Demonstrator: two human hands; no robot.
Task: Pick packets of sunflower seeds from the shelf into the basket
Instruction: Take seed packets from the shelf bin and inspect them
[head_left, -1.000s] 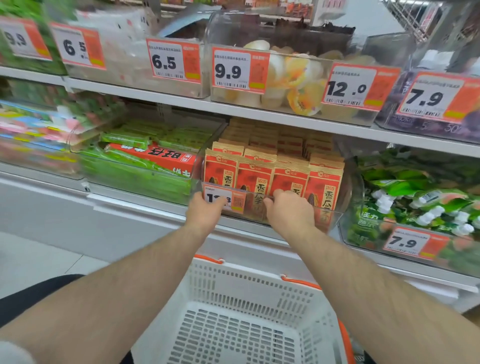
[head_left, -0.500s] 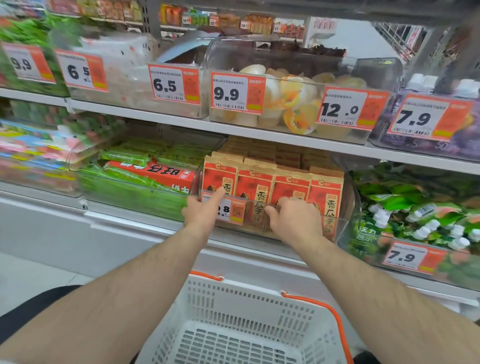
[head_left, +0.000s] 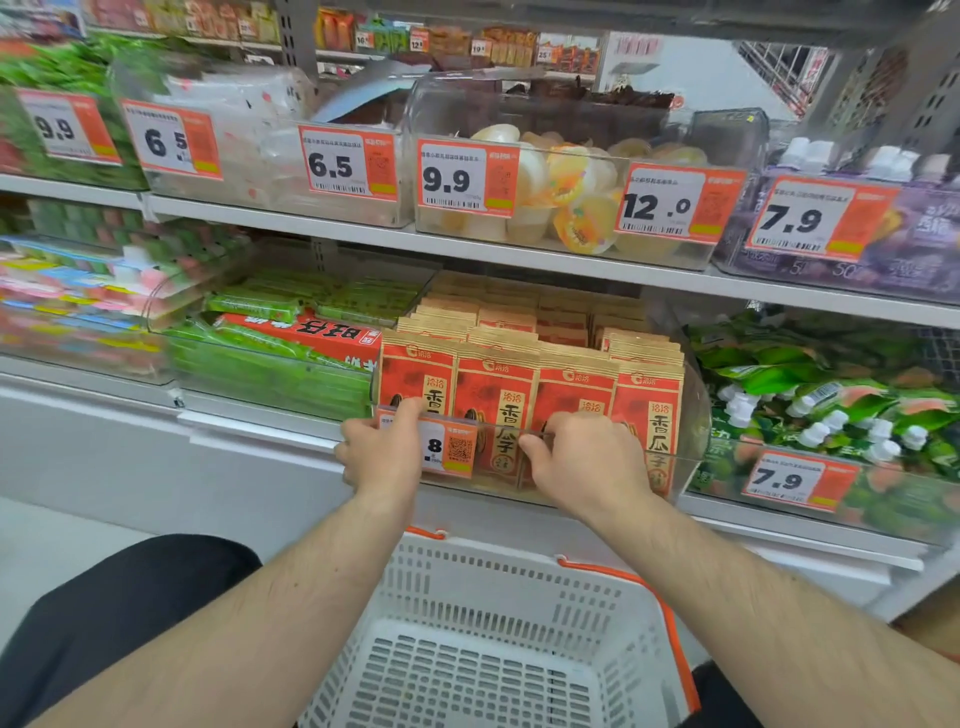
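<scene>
A: Where are the packets?

B: The red-and-tan paper packets of sunflower seeds (head_left: 498, 410) stand upright in rows inside a clear plastic bin (head_left: 693, 415), directly ahead of both hands. The white slotted plastic basket with orange handles (head_left: 519, 597) sits below the forearms, with nothing visible in it.

A: And the hands?

B: The left hand (head_left: 382, 454) has its fingers curled over the bin's front lip by the orange price tag (head_left: 451, 448), thumb up against the leftmost packet. The right hand (head_left: 587, 457) curls over the lip in front of the third packet; whether it already pinches one, I cannot tell.

A: How will they handle?

B: Probably light, flat, crinkly and fairly stiff. I'd pinch the tan top edge above the lip and lift straight up, since they are packed tightly.
</scene>
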